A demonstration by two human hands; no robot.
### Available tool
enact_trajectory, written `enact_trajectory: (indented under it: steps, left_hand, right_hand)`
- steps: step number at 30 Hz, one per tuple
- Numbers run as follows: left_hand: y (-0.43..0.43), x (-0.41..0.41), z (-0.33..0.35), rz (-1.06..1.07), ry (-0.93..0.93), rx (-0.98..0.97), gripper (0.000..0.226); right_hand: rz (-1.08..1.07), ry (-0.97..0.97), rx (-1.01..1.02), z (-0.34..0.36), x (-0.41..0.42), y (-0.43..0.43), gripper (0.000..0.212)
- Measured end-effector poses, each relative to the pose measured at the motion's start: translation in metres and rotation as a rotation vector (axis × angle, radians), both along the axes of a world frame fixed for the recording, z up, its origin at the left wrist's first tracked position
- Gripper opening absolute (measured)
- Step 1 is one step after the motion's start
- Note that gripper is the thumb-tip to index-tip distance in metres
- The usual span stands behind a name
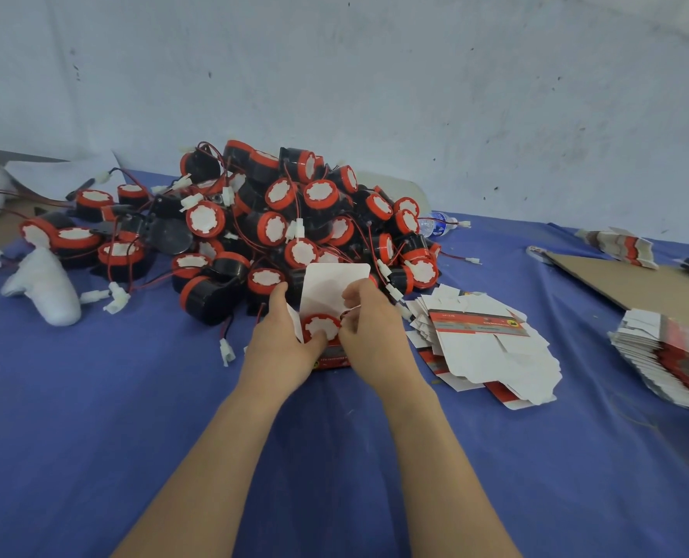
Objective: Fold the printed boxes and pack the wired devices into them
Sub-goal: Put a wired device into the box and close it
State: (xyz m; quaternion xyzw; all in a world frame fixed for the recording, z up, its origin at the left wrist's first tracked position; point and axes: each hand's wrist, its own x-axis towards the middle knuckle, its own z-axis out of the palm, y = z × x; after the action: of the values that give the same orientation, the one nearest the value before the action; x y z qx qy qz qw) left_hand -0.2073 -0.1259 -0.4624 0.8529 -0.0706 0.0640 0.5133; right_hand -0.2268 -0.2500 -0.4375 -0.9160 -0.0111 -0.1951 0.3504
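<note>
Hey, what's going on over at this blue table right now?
A person is packing one wired device into a printed box whose white flap stands open. The left hand grips the box's side, while the right hand seems to pinch the device at its edge. A big pile of devices waits behind, and flat boxes lie to the right.

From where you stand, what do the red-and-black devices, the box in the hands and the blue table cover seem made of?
Devices: hard plastic, glossy black bodies and red rims; the white faces look like paper stickers.
Box: thin printed cardboard, matte white inside, creased at the flap.
Table cover: likely woven cloth, matte, faintly wrinkled.
</note>
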Motion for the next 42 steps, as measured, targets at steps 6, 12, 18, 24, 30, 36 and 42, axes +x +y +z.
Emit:
enact_trajectory:
  steps: [6, 12, 18, 24, 30, 36, 42]
  left_hand:
    - [0.0, -0.001, 0.002, -0.001, 0.001, 0.005, 0.086]
    - [-0.001, -0.002, 0.002, 0.003, 0.004, 0.001, 0.086]
    - [0.0, -0.001, 0.002, -0.004, -0.008, 0.0, 0.086]
    - [-0.001, -0.002, 0.001, -0.007, -0.007, -0.001, 0.087]
    - [-0.001, -0.002, 0.0, -0.015, -0.008, 0.004, 0.088]
    - [-0.002, -0.001, 0.0, -0.006, -0.024, 0.007, 0.087]
    - [-0.001, -0.002, 0.0, -0.006, -0.022, 0.017, 0.087]
  right_hand:
    - [-0.068, 0.051, -0.052, 0.001, 0.003, 0.005, 0.037]
    - [-0.099, 0.081, -0.121, 0.0, 0.003, 0.007, 0.044]
    - [-0.105, 0.015, -0.124, -0.002, 0.002, 0.006, 0.054]
    - [-0.22, -0.04, -0.037, -0.004, 0.002, -0.001, 0.033]
    - [-0.31, 0.022, -0.242, -0.002, 0.003, -0.008, 0.025]
    - [-0.202, -0.006, -0.299, -0.008, 0.002, -0.005, 0.027]
    - [-0.321, 0.063, -0.024, -0.011, 0.008, -0.012, 0.02]
